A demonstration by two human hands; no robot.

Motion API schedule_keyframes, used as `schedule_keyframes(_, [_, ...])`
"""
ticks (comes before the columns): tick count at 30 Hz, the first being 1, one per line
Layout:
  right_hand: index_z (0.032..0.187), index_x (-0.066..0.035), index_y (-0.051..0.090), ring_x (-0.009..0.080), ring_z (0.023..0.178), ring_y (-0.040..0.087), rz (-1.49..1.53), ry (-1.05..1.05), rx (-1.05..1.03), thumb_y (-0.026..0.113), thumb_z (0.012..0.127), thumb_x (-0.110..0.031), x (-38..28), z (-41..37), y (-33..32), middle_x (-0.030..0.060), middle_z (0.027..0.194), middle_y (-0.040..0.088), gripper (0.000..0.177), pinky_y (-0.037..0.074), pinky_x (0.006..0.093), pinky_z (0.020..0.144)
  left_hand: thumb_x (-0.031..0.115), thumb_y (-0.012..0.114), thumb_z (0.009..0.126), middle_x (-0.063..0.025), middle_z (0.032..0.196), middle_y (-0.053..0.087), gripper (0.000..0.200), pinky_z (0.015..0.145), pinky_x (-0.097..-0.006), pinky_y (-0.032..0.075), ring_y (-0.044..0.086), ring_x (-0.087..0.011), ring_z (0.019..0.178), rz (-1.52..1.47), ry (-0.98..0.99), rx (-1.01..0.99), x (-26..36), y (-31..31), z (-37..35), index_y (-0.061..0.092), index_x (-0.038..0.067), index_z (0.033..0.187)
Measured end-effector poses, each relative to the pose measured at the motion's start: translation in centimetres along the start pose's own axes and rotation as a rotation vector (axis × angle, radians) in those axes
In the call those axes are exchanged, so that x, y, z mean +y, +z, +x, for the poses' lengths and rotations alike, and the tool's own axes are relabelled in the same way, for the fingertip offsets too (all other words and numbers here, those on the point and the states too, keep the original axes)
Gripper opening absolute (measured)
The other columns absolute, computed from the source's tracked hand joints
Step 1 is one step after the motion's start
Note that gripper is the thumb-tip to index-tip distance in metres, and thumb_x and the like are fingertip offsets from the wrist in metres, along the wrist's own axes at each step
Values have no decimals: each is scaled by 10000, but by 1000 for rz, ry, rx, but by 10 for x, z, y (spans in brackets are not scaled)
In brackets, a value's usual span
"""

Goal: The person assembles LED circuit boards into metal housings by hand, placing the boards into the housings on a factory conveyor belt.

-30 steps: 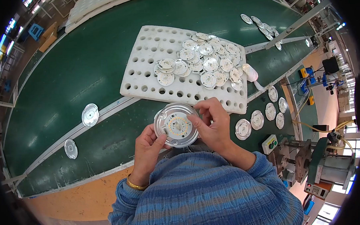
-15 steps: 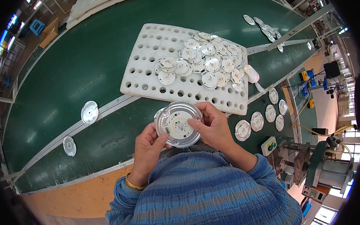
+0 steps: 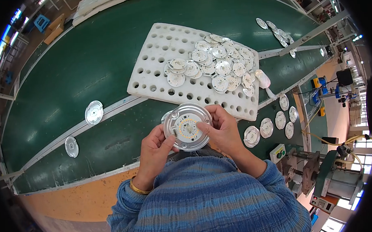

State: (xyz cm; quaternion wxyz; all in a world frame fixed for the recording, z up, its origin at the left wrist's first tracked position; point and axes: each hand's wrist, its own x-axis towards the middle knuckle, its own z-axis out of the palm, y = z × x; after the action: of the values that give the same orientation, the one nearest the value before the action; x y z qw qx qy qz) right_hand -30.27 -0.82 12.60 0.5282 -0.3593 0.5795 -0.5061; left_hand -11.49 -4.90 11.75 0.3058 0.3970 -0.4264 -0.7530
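Pinching the round LED disc (image 3: 187, 127) at its left rim with the left hand (image 3: 154, 152); gripping its right side with the right hand (image 3: 224, 131), thumb on the middle. Held above the table's (image 3: 88, 70) near edge, just near of the white foam tray (image 3: 159, 75).

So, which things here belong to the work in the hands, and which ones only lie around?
In use: lamp plate held by the left hand and right hand; LED board in its middle; probably the pile of boards on the foam tray.
Lying about: two plates on the belt, left; row of plates, right; button box.
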Motion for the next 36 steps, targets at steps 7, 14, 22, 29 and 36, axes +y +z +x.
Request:
schedule_keyframes(7, [1054, 49, 469, 106, 880, 570, 3, 16, -8, 598, 816, -16, -1, 0, 0, 110, 977, 603, 279, 470, 235, 744, 48, 489, 881, -62, 954, 613, 258, 619, -199, 494, 567, -70, 795, 17, -9, -2, 0, -1, 1, 500, -33, 1126])
schedule_keyframes(14, [1054, 51, 468, 110, 881, 571, 9, 5, -7, 604, 809, -11, 0, 2, 0, 112, 977, 602, 287, 472, 237, 745, 83, 515, 877, -49, 961, 617, 271, 638, -194, 472, 569, -61, 805, 9, -10, 5, 1, 0, 1, 506, -16, 1129])
schedule_keyframes(22, [1033, 45, 481, 85, 852, 552, -36, 6, 6, 609, 801, -16, 7, 3, -2, 90, 948, 600, 272, 463, 228, 722, 56, 494, 884, -72, 988, 609, 285, 634, -206, 497, 577, -78, 814, 35, -7, 19, -2, -2, 2, 486, -44, 1151])
schedule_keyframes(29, [1032, 37, 481, 76, 833, 554, -24, -15, 7, 619, 806, -42, 8, 4, -2, 78, 938, 601, 276, 462, 215, 711, 78, 518, 868, -51, 958, 620, 298, 617, -193, 473, 573, -60, 780, 41, -12, 54, -1, 1, 3, 503, -25, 1147])
schedule_keyframes(36, [1059, 22, 462, 67, 807, 575, -101, -19, -13, 614, 829, -64, 10, 6, -4, 72, 942, 600, 289, 482, 201, 701, 79, 520, 866, -50, 951, 622, 289, 610, -193, 473, 575, -61, 770, 44, -14, 62, -2, 0, 5, 509, -23, 1137])
